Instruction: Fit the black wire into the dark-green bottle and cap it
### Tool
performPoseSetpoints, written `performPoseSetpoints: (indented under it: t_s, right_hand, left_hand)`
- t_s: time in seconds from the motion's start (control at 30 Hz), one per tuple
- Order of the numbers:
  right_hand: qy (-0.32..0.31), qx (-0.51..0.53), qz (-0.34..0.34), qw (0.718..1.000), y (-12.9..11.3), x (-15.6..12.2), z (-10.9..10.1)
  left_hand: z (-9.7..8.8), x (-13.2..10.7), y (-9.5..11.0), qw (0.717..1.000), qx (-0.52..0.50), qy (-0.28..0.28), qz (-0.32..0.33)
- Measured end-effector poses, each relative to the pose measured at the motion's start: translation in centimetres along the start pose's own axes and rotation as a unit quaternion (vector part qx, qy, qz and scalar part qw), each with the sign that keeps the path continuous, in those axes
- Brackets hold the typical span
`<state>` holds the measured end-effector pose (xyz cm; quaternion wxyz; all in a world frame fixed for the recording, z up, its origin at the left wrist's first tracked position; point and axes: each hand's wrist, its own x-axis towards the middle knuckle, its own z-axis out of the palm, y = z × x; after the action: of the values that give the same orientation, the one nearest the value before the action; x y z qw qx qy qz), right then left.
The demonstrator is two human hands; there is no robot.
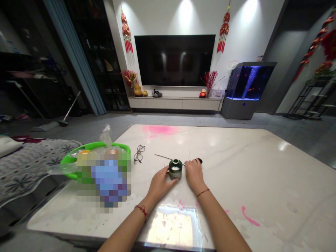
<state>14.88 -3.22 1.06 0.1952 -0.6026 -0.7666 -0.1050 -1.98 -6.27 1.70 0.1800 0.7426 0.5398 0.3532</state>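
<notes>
Nearest us, our forearms [126,231] cross the glossy near edge of the desk [262,168]. Our left hand [160,182] closes its fingers around the small green jar [175,169], which stands upright mid-desk. Our right hand [194,174] lies just beside the jar, fingers bent down; whether they grip anything we cannot tell. A thin stick [163,156] and glasses [138,153] lie just beyond.

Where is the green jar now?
Head view: the green jar stands on the white table near centre, held by the left hand, with the right hand close beside.
</notes>
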Motion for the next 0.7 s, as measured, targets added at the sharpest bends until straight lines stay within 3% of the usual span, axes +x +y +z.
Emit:
performPoseSetpoints:
  t_s: [0.2, 0.37, 0.47, 0.7]
  right_hand:
    - [0.036, 0.029, 0.017, 0.999, 0.2, 0.0, -0.3]
    - [0.111, 0.121, 0.060, 0.985, 0.9, 0.1, -0.1]
    - [0.168, 0.236, 0.107, 0.951, 1.5, 0.3, 0.1]
    - [0.283, 0.435, 0.197, 0.832, 2.4, 1.0, -0.6]
  left_hand:
    - [-0.1, 0.0, 0.2, 1.000, 0.009, 0.005, 0.001]
    - [-0.1, -0.1, 0.1, 1.000, 0.015, 0.007, 0.002]
    - [0.1, -0.1, 0.0, 1.000, 0.022, 0.005, 0.002]
    - [0.4, -0.3, -0.7, 0.996, 0.072, -0.037, 0.036]
